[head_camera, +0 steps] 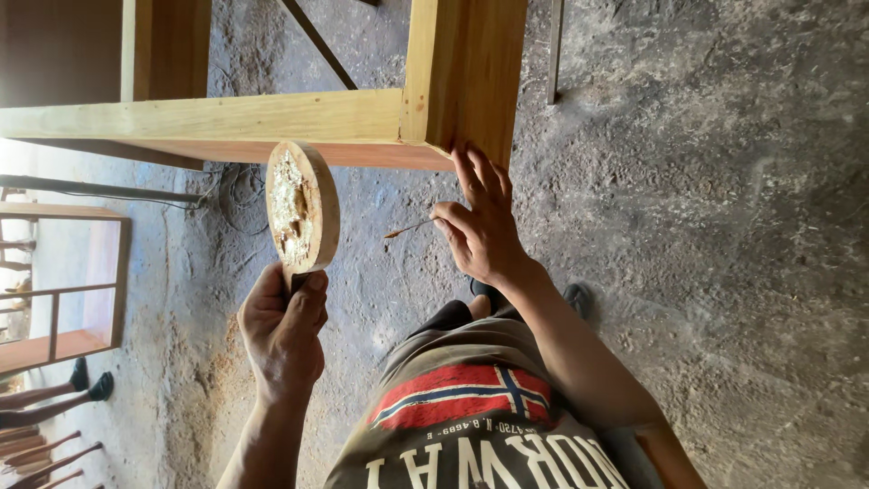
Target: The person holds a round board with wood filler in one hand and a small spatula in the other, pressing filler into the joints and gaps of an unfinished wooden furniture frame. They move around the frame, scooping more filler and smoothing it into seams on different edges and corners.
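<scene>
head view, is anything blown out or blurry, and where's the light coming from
Head view: daylight enters from the left, overexposing the bright strip of floor there; the pale wooden frame, the round wooden board smeared with filler in the left hand and the right hand are sharp; upper left corner sits in deep shadow.

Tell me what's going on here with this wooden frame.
A person stands over a pale wooden frame on a dusty floor. Their left hand grips a round wooden board smeared with a pale, lumpy paste. Their right hand pinches a thin tool while its fingertips rest on the frame's corner post.
</scene>
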